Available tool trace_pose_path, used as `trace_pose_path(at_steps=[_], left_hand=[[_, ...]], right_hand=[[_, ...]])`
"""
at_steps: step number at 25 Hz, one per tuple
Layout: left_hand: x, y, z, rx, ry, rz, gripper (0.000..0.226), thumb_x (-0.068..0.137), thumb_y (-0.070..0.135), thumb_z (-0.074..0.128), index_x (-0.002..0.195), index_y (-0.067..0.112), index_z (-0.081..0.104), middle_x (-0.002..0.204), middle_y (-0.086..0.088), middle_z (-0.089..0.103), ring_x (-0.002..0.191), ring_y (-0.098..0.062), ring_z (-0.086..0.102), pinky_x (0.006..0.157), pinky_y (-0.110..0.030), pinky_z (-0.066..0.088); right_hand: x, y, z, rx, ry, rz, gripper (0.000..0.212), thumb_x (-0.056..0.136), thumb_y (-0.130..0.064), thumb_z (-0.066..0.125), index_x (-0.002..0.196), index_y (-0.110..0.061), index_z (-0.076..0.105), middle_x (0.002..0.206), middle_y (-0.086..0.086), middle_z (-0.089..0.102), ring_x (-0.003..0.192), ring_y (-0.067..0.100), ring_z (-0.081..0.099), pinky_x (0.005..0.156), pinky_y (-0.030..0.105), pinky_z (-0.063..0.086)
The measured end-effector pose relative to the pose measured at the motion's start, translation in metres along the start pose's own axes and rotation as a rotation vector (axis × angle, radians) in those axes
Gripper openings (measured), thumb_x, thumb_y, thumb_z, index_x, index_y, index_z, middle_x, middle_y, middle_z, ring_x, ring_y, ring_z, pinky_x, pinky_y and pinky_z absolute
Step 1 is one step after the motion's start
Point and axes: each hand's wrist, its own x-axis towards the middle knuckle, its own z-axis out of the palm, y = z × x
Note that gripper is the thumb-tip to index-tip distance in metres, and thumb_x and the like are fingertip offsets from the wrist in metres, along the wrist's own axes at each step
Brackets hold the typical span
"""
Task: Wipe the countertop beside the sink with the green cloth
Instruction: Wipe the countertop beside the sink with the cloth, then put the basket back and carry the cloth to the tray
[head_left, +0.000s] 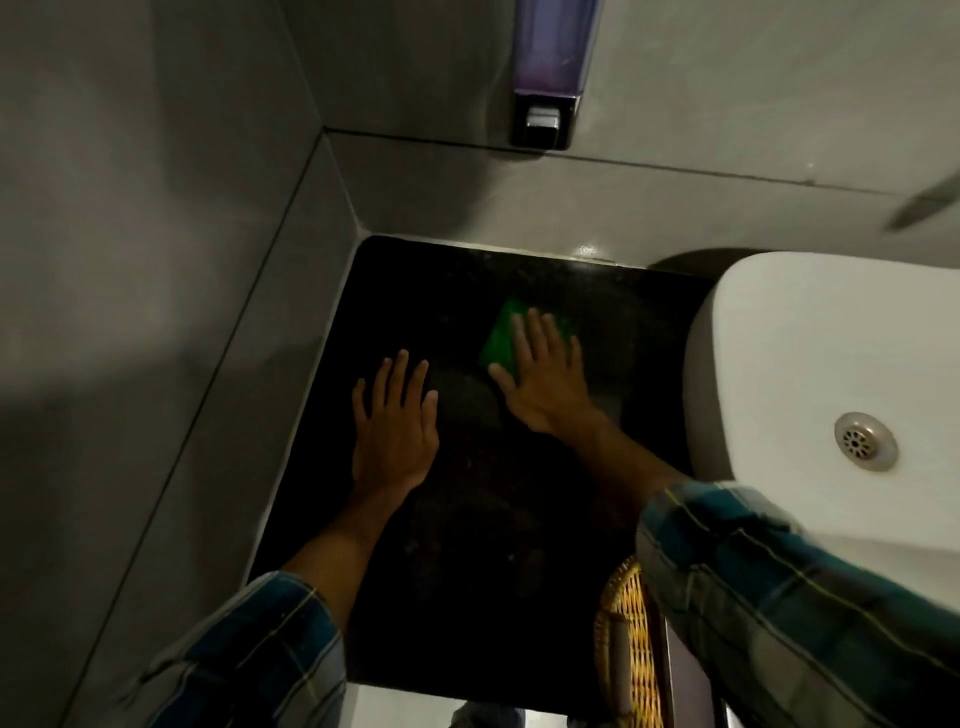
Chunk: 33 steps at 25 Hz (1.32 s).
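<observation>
From the head camera, you are looking down at a dark counter set into a corner of grey tiled wall. Both of your hands lie flat on it, palms down.

Your right hand is spread, fingers reaching away from you, and it presses on the green cloth. The cloth sits on the far half of the counter, close to the sink but not touching it as far as you can see. Most of the cloth is hidden under your fingers and palm; only its left part and a strip by the fingertips show. It looks flat, though motion blur keeps its edges soft.

Your left hand rests directly on the bare counter, to the left of the cloth and nearer to you, apart from both the cloth and the right hand. Its fingers are extended and only slightly parted, holding nothing.

The white sink stands at the right, its drain visible in the basin. Your right sleeve, plaid, crosses in front of the sink's near edge. A soap dispenser hangs on the back wall above the counter. A wicker item shows below your right forearm at the counter's near edge.
</observation>
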Motion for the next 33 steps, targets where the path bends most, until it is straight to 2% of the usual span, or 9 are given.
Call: trace_pose_path(at_steps=[6, 8, 10, 12, 15, 17, 20, 26, 33], left_hand=[[0.002, 0.0, -0.009, -0.209, -0.061, -0.08, 0.059, 0.1, 0.046, 0.028, 0.15, 0.016, 0.027, 0.158, -0.007, 0.033, 0.148, -0.021, 0.022, 0.122, -0.05, 0.012], [0.001, 0.006, -0.027, -0.317, -0.086, -0.123, 0.057, 0.1, 0.04, 0.036, 0.151, 0.015, 0.026, 0.159, -0.01, 0.03, 0.149, -0.024, 0.018, 0.122, -0.05, 0.009], [-0.015, 0.022, -0.048, -0.339, -0.01, -0.022, 0.052, 0.099, 0.034, 0.045, 0.147, 0.016, 0.035, 0.156, -0.012, 0.035, 0.147, -0.028, 0.025, 0.119, -0.051, 0.02], [-0.051, 0.053, -0.064, -0.434, -0.046, 0.061, 0.043, 0.095, 0.035, 0.051, 0.136, 0.026, 0.045, 0.14, -0.004, 0.054, 0.132, -0.025, 0.046, 0.106, -0.042, 0.041], [-0.117, 0.097, -0.075, -0.548, -0.301, 0.092, 0.027, 0.088, 0.044, 0.056, 0.114, 0.041, 0.053, 0.092, 0.011, 0.069, 0.089, -0.011, 0.068, 0.073, -0.027, 0.055], [-0.147, 0.118, -0.074, -0.597, -0.504, 0.097, 0.028, 0.082, 0.055, 0.055, 0.108, 0.044, 0.055, 0.085, 0.011, 0.071, 0.077, -0.008, 0.069, 0.071, -0.033, 0.06], [-0.176, 0.136, -0.067, -0.633, -0.712, 0.126, 0.036, 0.081, 0.059, 0.055, 0.114, 0.047, 0.051, 0.097, 0.009, 0.071, 0.076, -0.003, 0.068, 0.072, -0.032, 0.061], [-0.167, 0.091, -0.085, -0.648, -0.452, -0.137, 0.052, 0.086, 0.032, 0.066, 0.134, 0.038, 0.048, 0.128, -0.005, 0.063, 0.115, -0.018, 0.06, 0.091, -0.034, 0.052], [-0.116, 0.008, -0.112, -0.466, -0.3, -0.27, 0.042, 0.093, 0.029, 0.058, 0.134, 0.028, 0.052, 0.127, -0.014, 0.064, 0.115, -0.03, 0.061, 0.095, -0.043, 0.051]], right_hand=[[-0.063, -0.024, -0.036, 0.206, 0.025, -0.096, 0.069, 0.1, -0.05, 0.03, 0.156, -0.019, 0.003, 0.166, 0.005, -0.004, 0.152, 0.022, -0.005, 0.122, 0.046, 0.001], [-0.106, -0.018, -0.063, 0.406, 0.028, -0.177, 0.063, 0.101, -0.037, 0.039, 0.155, -0.017, 0.015, 0.165, 0.008, 0.013, 0.152, 0.023, 0.01, 0.122, 0.04, 0.015], [-0.172, 0.001, -0.08, 0.568, 0.02, -0.191, 0.047, 0.099, -0.028, 0.049, 0.144, -0.017, 0.041, 0.14, 0.007, 0.054, 0.131, 0.019, 0.049, 0.106, 0.028, 0.04], [-0.241, 0.039, -0.093, 0.538, 0.096, -0.072, 0.02, 0.095, -0.027, 0.055, 0.111, -0.023, 0.066, 0.093, -0.007, 0.07, 0.087, 0.009, 0.067, 0.073, 0.026, 0.05], [-0.315, 0.105, -0.103, 0.247, -0.031, 0.322, 0.022, 0.091, -0.037, 0.055, 0.084, -0.021, 0.067, 0.073, -0.006, 0.067, 0.071, 0.015, 0.068, 0.064, 0.032, 0.054], [-0.339, 0.137, -0.096, 0.095, -0.14, 0.574, 0.026, 0.092, -0.041, 0.054, 0.093, -0.016, 0.059, 0.084, 0.0, 0.063, 0.076, 0.02, 0.065, 0.061, 0.033, 0.05], [-0.348, 0.15, -0.076, 0.36, -0.197, 0.66, 0.029, 0.092, -0.03, 0.061, 0.112, -0.012, 0.049, 0.085, -0.001, 0.056, 0.072, 0.013, 0.06, 0.051, 0.02, 0.042], [-0.313, 0.106, -0.078, 0.703, -0.18, 0.522, 0.027, 0.084, -0.026, 0.072, 0.088, -0.038, 0.048, 0.089, -0.003, 0.064, 0.072, 0.015, 0.071, 0.058, 0.027, 0.061], [-0.245, 0.011, -0.07, 0.812, -0.109, 0.346, 0.031, 0.086, -0.02, 0.068, 0.114, -0.01, 0.058, 0.092, 0.016, 0.074, 0.083, 0.03, 0.073, 0.081, 0.051, 0.059]])
